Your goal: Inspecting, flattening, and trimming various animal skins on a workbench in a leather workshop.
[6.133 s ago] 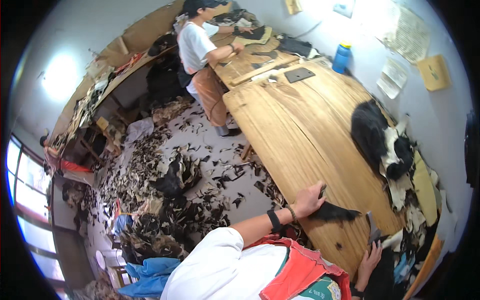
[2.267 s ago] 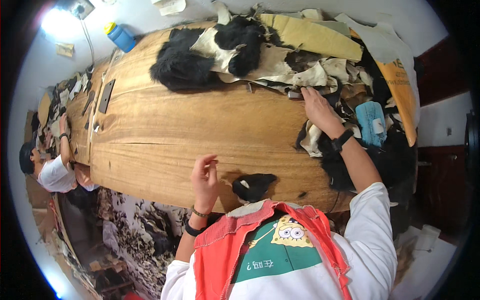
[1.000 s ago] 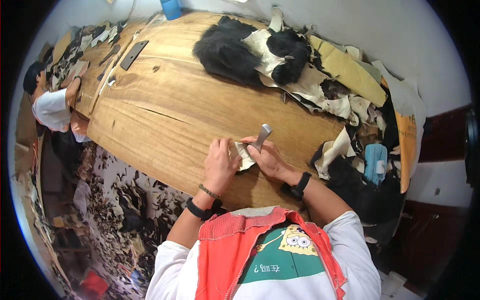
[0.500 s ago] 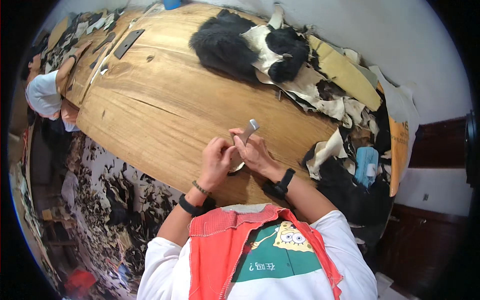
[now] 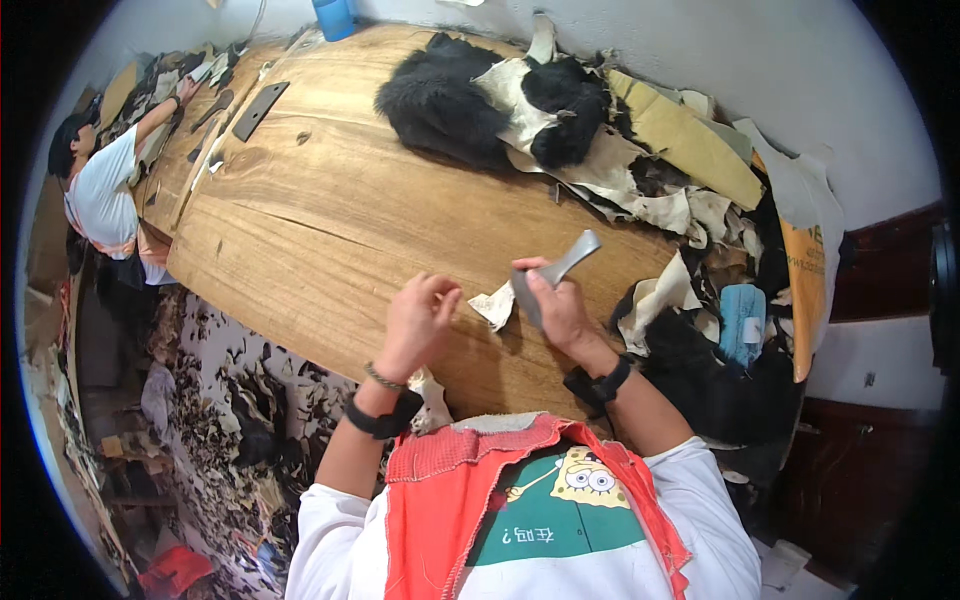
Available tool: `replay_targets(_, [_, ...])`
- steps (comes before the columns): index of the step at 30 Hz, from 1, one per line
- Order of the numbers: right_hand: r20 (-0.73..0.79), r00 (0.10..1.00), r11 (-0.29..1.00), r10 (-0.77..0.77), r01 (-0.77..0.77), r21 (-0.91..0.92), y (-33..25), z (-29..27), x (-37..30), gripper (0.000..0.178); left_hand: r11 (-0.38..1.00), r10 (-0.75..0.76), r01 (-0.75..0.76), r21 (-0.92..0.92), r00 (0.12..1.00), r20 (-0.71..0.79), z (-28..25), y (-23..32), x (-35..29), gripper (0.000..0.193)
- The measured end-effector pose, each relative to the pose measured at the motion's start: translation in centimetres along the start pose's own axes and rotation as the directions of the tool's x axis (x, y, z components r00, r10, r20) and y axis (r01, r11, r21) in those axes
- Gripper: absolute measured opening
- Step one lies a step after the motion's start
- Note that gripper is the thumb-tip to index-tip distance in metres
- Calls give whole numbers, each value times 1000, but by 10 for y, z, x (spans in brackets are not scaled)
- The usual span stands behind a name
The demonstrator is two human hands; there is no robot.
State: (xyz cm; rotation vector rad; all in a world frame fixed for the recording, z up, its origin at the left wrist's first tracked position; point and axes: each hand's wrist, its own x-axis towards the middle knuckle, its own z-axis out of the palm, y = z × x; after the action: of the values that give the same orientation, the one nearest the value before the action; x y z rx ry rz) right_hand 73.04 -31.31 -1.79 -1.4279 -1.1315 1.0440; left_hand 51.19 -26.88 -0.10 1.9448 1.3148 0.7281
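Wood table [image 5: 330, 195] spans the view; a fur pile [image 5: 445, 105] is bunched at the far edge, w/ a yellow sheet [image 5: 690, 145] laid beside it. Vs. 0.5 s ago, hands have been parted: both were bunched around the work, now a pale scrap [image 5: 491, 307] is exposed btwn them, & an offcut [image 5: 428, 402] is seen by the L wrist, nr table edge. Co-worker's arm [image 5: 155, 118] is now stretched farther out. Metal tool [image 5: 567, 260] is gripped in R hand [image 5: 562, 312], fingers wrapped, thumb pressed on it; narrow end is pointed up-right, long axis run diag. to lower L, wide end held just beside scrap (contact can't be told). Scrap's tip is pointed twd the wearer. L hand [image 5: 425, 312] is held apart, fingers loosely curled; whether anything's pinched can't be told.
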Motion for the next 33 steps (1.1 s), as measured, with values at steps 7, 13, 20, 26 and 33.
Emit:
replay_targets(7, [226,967,951,-118,176,-256,24,12,2,26,981,-55,37,188,994,93,42,9,5,13])
replay_targets(13, [310,927,926,-209,290,-243,17,17,10,25,995,-2,-11,99,992,129,46,6,5,10])
replay_targets(20, [401,877,892,-264,380,-245,28,-1,2,22,946,-90,89,-311,996,13,57,-22,-5,11])
replay_targets(26, [488,854,971,-179,234,-53,20,-36,-22,23,978,44,6,-211,972,230,18,-36,15,15])
replay_targets(33, [101,988,945,115,-140,297,16,-97,-43,28,863,402,-506,14,702,588,42,25,7,56])
